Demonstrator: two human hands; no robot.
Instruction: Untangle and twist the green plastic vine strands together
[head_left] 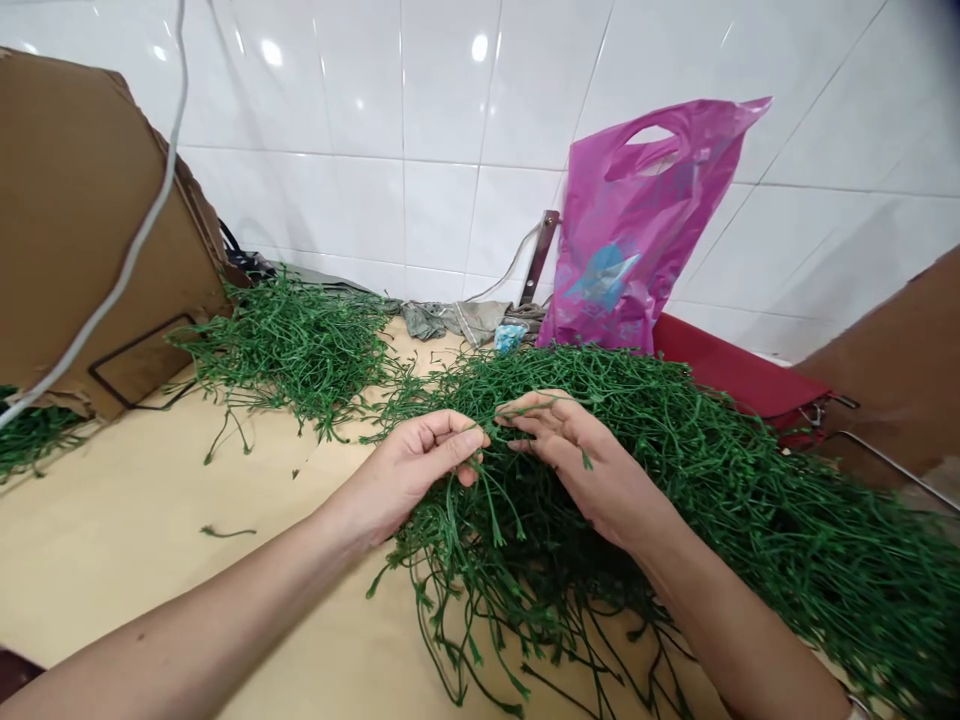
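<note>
Right forearm [720, 600] over green stems [705, 450], blue-printed pink bag [652, 230] beyond.

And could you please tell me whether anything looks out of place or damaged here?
One green stem lies alone on the table, apart from the heaps, and the cardboard box at the picture's left has ragged, torn edges. Nothing else stands out.

Likely a workshop: heaped green stems [712, 455], cardboard box [82, 210], tiled wall [442, 110].

No lettering can be read; the blue print [604, 276] on the pink bag [637, 215] is illegible.
</note>
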